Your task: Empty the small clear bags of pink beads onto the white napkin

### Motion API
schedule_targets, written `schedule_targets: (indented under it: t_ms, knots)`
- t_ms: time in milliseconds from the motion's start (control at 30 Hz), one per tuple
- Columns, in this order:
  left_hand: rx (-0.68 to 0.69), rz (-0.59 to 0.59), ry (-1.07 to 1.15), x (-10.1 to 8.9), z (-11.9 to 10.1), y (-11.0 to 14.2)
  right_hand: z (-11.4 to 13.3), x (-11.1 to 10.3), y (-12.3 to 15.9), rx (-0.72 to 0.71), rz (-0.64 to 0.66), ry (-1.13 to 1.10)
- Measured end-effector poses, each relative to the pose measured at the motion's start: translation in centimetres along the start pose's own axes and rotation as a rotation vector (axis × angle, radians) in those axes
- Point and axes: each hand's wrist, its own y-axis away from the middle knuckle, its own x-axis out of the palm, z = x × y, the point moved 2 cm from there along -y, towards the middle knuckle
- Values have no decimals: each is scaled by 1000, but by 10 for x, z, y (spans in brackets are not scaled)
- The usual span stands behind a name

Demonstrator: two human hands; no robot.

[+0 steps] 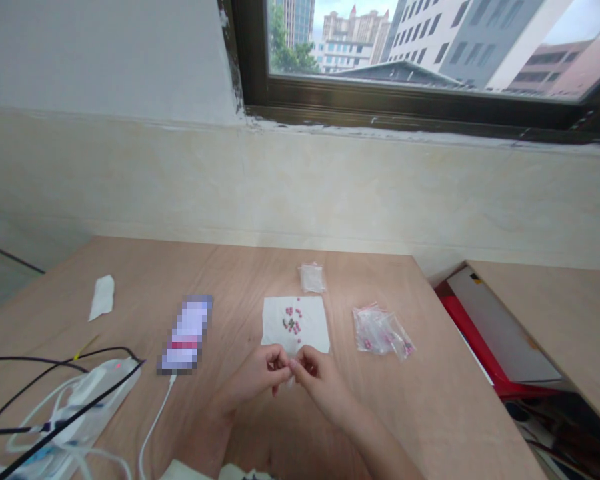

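My left hand and my right hand meet at the fingertips over the table, just in front of a white paper sheet. Both are closed in a pinch. Between them a bit of a small clear plastic bag shows below the fingertips; most of it is hidden. Several small pink beads lie loose on the paper, with a few dark greenish pieces among them. To the right are clear zip bags with some pink beads inside. Behind the paper lies a stack of clear bags.
A phone with a white charging cable lies to the left. Near the left edge are a power strip with tangled cords and a folded white tissue. A red item sits in the gap beside the table's right edge.
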Motion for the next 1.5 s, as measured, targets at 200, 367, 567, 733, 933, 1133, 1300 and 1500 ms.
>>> schedule_targets:
  t_ms: [200, 367, 567, 733, 933, 1133, 1300, 1500]
  knots:
    - [-21, 149, 68, 0, 2, 3, -1, -2, 0, 93, 186, -299]
    - [-14, 99, 94, 0, 9, 1, -4, -6, -1, 74, 192, -318]
    - [145, -226, -173, -15, 4, -3, -14, -12, -4, 71, -88, 47]
    - [188, -199, -327, 3, -12, 0, -15, 1, -5, 17, -139, 181]
    - [189, -142, -346, 4, -15, 8, -29, -6, -13, 56, -203, 31]
    - [29, -167, -69, -22, 9, 6, -22, -14, -20, 72, -26, -270]
    - [32, -102, 121, -20, 31, -1, -29, 1, -33, 88, 35, -364]
    - [-32, -365, 221, -37, 53, -9, -49, 6, -38, 96, -77, -344]
